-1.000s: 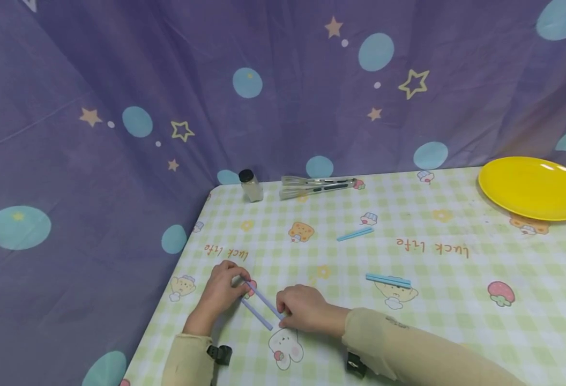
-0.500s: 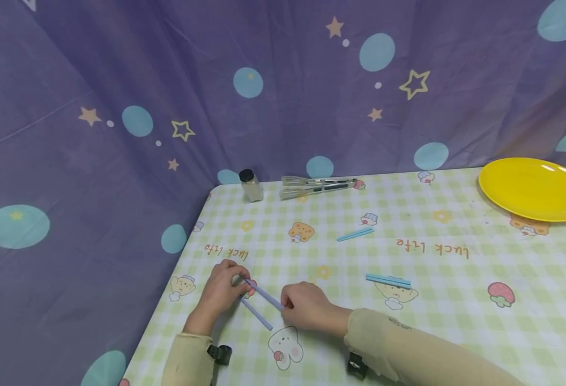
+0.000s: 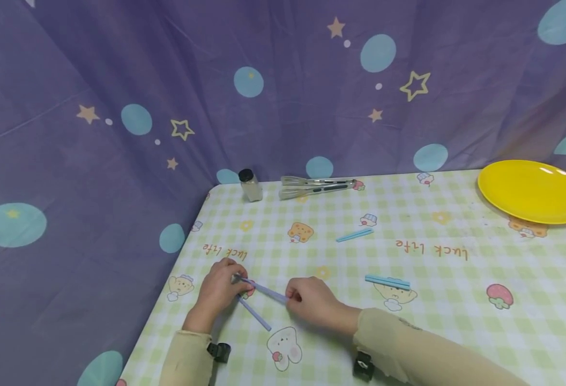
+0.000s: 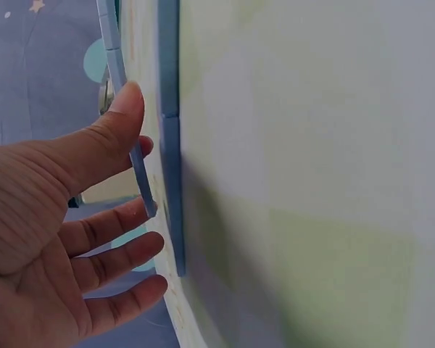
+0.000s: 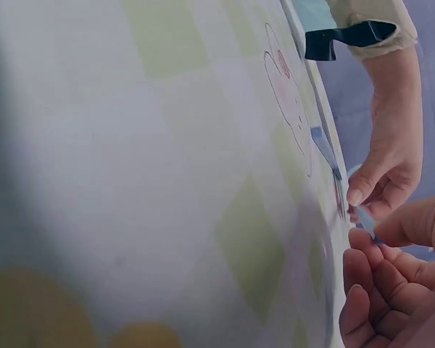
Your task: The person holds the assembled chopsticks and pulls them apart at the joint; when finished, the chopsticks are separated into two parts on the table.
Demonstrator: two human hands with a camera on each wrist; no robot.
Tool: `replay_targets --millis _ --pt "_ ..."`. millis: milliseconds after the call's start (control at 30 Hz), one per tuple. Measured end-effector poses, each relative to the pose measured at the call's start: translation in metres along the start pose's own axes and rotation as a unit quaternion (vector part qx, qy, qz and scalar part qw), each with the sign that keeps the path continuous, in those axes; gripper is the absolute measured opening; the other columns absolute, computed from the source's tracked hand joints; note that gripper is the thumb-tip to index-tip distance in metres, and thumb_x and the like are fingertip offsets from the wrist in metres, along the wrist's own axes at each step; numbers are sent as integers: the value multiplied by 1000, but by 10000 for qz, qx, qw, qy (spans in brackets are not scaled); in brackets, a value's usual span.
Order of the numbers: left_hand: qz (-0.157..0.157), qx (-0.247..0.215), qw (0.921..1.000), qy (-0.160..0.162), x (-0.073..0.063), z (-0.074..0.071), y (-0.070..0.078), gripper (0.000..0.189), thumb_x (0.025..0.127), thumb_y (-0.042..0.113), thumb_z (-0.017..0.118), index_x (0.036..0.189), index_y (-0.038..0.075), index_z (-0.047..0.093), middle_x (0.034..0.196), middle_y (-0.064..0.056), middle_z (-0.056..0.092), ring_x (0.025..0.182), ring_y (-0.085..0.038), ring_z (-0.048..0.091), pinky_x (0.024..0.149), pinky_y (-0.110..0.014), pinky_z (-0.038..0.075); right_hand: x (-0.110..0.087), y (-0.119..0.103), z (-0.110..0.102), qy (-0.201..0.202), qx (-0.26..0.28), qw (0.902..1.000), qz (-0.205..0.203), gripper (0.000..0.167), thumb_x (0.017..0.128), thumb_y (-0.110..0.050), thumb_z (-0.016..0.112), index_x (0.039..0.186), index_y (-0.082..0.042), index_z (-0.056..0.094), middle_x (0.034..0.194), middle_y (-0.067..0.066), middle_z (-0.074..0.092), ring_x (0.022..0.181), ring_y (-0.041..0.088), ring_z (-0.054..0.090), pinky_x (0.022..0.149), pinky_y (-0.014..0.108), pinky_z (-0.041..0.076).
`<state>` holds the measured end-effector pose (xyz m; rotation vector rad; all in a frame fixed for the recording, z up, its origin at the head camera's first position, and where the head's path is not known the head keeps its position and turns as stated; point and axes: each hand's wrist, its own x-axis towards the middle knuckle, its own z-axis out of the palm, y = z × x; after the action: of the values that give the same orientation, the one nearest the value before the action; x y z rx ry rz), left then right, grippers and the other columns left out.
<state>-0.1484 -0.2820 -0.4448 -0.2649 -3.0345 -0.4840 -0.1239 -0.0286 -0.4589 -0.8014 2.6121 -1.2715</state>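
My left hand (image 3: 219,287) pinches one end of a blue-purple chopstick (image 3: 268,291) between thumb and forefinger; its other fingers are spread in the left wrist view. My right hand (image 3: 312,300) pinches the opposite end, with its remaining fingers curled in the right wrist view. Between both hands the chopstick is raised slightly, slanting down to the right in the head view. A second chopstick (image 3: 255,314) of the same colour lies on the cloth just below; in the left wrist view this lying chopstick (image 4: 171,156) runs beside the held one (image 4: 142,177), apart from it.
Two light-blue chopstick pairs, one farther back (image 3: 355,235) and one nearer (image 3: 387,282), lie to the right on the checked tablecloth (image 3: 447,321). Along the back stand a black-capped jar (image 3: 251,186), tongs (image 3: 317,187) and a yellow plate (image 3: 534,191). A purple curtain (image 3: 292,107) hangs behind.
My right hand has moved away from me and slightly right, swinging the held chopstick's right end away from the lying one. My left hand has stayed nearly in place.
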Motion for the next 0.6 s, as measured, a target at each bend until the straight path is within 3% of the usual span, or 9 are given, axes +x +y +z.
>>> replay_targets --millis 167,400,500,600 --pt "18 -140 9999 80 1 -4 7 22 71 28 87 78 19 68 105 -4 61 102 -30 56 85 -46 45 -3 6 -10 41 129 9999 10 8 83 -8 69 80 -13 65 66 -12 56 61 4 49 61 23 43" --pt "217 -447 9981 371 3 -7 22 22 74 24 85 76 22 64 85 6 64 89 -22 60 79 -42 46 -7 17 -28 98 164 9998 42 8 86 -8 70 83 -14 66 70 -13 58 65 5 51 64 25 45" --pt "177 -675 9969 366 3 -7 29 22 76 26 84 76 23 62 71 6 63 76 -15 60 75 -36 46 -10 21 -35 191 158 9997 60 8 87 -8 70 84 -14 67 71 -13 59 66 5 52 63 25 45" --pt "141 -1016 9947 92 3 -7 36 21 79 25 81 77 23 60 62 7 61 56 -10 56 63 -31 46 -14 26 -41 290 146 9994 88 8 87 -7 70 84 -14 68 71 -13 60 65 5 52 63 25 45"
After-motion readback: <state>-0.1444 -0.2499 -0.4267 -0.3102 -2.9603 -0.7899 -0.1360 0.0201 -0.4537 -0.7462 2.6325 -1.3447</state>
